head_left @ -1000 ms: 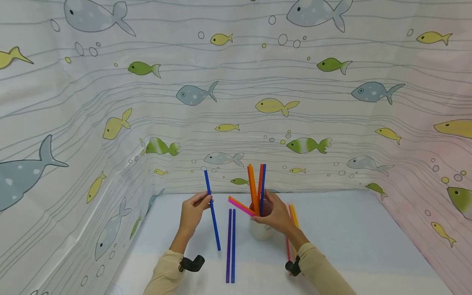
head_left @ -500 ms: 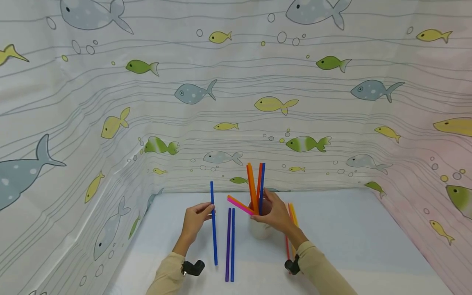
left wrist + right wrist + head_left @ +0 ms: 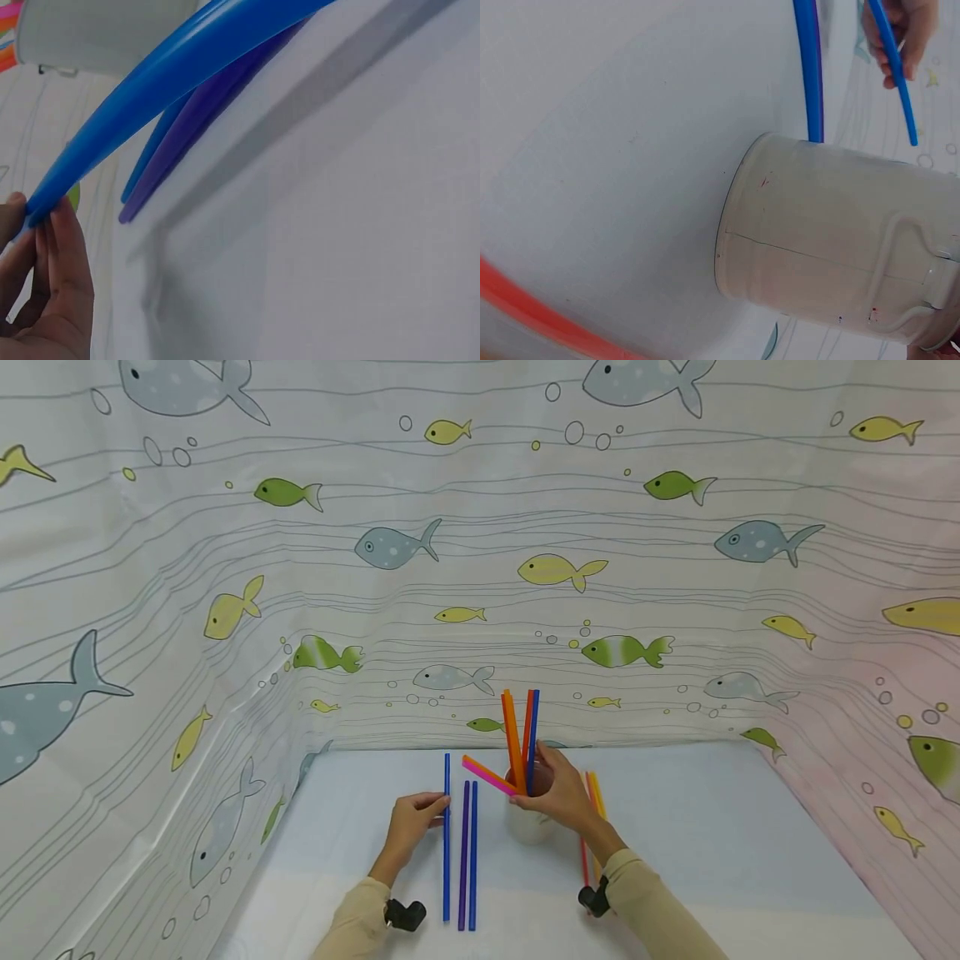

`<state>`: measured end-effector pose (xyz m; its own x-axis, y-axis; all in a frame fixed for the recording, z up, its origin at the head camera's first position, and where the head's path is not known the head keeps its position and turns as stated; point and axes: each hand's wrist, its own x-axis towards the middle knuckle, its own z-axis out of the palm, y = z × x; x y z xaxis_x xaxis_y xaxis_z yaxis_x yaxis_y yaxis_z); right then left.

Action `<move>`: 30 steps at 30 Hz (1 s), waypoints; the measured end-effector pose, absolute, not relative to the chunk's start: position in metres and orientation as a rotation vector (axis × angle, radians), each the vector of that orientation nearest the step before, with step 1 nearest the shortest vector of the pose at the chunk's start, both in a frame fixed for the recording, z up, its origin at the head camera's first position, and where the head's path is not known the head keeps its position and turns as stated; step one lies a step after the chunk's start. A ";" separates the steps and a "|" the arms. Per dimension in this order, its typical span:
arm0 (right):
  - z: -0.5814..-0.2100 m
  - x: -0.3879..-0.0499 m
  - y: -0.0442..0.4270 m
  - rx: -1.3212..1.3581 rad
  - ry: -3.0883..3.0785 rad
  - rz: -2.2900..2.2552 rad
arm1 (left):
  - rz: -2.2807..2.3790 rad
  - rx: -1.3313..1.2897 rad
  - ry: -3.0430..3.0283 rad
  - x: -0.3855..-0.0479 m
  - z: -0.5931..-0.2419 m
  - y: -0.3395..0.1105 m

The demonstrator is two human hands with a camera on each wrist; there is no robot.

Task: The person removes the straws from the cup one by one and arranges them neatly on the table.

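Note:
My left hand pinches a long blue straw between thumb and fingers, above the table. Just right of it, a purple straw and another blue straw lie side by side. My right hand grips the upper part of a whitish canister with a wire clasp, which stands upright. Orange straws, a red straw and a blue straw rise from the canister. Pink and orange straws lean out over its left rim. The hand hides part of the canister.
A red straw and yellow-orange straws lie right of the canister, partly under the right forearm. Fish-patterned sheeting encloses the pale table at the back and both sides.
My left hand has moved right and toward me, lowering the blue straw, which has turned from slanted to nearly parallel with the two lying straws. My right hand has stayed on the canister.

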<state>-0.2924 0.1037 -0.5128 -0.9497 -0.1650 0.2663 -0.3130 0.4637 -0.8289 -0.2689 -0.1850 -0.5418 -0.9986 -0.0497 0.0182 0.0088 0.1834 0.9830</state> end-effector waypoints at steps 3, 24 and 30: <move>-0.513 -0.294 0.103 0.425 -2.559 1.485 | -1.976 0.063 -2.410 -0.271 -0.550 -0.184; -0.514 -0.292 0.103 0.450 -2.536 1.479 | -1.926 0.092 -2.559 -0.273 -0.574 -0.179; -0.514 -0.292 0.103 0.440 -2.537 1.474 | -1.910 0.111 -2.568 -0.275 -0.573 -0.178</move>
<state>-0.2924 0.1030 -0.5138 -0.9412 -0.1654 0.2947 -0.3379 0.4663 -0.8175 -0.2747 -0.1782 -0.5729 -0.9957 -0.0194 -0.0901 -0.0919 0.2869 0.9536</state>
